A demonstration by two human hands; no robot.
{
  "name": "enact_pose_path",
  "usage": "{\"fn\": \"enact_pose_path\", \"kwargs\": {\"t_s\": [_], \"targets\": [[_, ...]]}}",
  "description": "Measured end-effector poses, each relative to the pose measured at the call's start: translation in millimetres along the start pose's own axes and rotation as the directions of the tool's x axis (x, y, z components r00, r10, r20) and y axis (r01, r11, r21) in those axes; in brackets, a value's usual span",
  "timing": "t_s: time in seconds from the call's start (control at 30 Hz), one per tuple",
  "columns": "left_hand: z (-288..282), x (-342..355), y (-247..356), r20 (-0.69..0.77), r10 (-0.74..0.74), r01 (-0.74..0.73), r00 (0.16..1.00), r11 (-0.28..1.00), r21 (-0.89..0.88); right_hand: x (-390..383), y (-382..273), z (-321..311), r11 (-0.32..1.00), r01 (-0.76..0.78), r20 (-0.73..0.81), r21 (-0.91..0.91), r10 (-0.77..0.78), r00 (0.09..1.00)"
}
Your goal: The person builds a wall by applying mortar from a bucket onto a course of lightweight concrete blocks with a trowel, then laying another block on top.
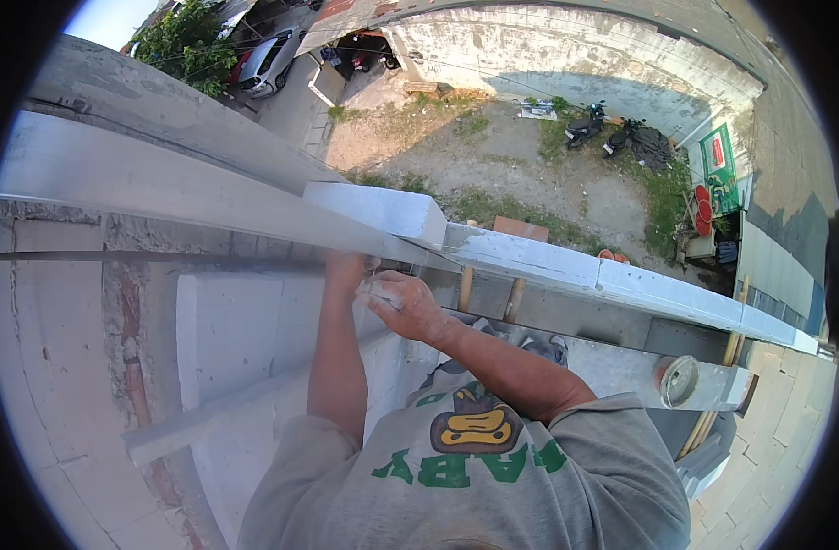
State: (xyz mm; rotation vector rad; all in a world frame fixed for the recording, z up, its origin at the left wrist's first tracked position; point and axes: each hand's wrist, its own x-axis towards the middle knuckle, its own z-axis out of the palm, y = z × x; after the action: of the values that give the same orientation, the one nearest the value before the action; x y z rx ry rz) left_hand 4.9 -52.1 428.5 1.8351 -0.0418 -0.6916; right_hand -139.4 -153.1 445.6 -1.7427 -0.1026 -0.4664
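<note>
A long, smooth grey bar (163, 183) runs diagonally from the left edge to the white block wall at the middle. My left hand (347, 265) is up at the bar's lower edge, its fingers mostly hidden and blurred. Just right of it, my right hand (402, 302) is closed, pale dust on its fingers; what it holds, if anything, I cannot make out. A raised white block (383, 203) sits behind the bar, beside a course of lighter blocks (520, 252). Below the bar on the left stand white panels or blocks (236, 325).
A narrow grey plank (612, 362) at the right carries a bucket (678, 380). Bamboo poles (514, 298) stand under the wall. A concrete ledge (172, 119) runs at upper left. Far below lie a yard (548, 174) with parked motorbikes (584, 126) and cars (268, 64).
</note>
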Motion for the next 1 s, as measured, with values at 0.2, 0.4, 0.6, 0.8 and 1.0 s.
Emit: {"fn": "enact_pose_path", "kwargs": {"t_s": [0.2,0.4,0.6,0.8,1.0], "targets": [[15,-19,12,-0.077,0.09,-0.094,0.993,0.995,-0.04,-9,1,-10,0.997,-0.049,0.006,-0.055,0.05,0.999],[8,-19,4,-0.086,0.073,-0.074,0.994,0.997,-0.014,-9,-5,-12,0.998,-0.054,0.008,-0.039,0.054,0.999],[2,-15,-6,-0.093,0.193,-0.185,0.977,0.978,0.094,-11,-9,-20,0.997,-0.056,0.038,-0.044,0.058,0.998],[7,-20,6,-0.048,0.233,-0.226,0.971,0.967,0.114,-21,-13,-36,0.99,-0.078,0.036,-0.115,0.082,0.996],[3,-20,8,0.042,0.185,-0.185,0.982,0.983,0.005,-23,-7,-49,0.975,-0.221,-0.103,0.013,0.221,0.97]]}}
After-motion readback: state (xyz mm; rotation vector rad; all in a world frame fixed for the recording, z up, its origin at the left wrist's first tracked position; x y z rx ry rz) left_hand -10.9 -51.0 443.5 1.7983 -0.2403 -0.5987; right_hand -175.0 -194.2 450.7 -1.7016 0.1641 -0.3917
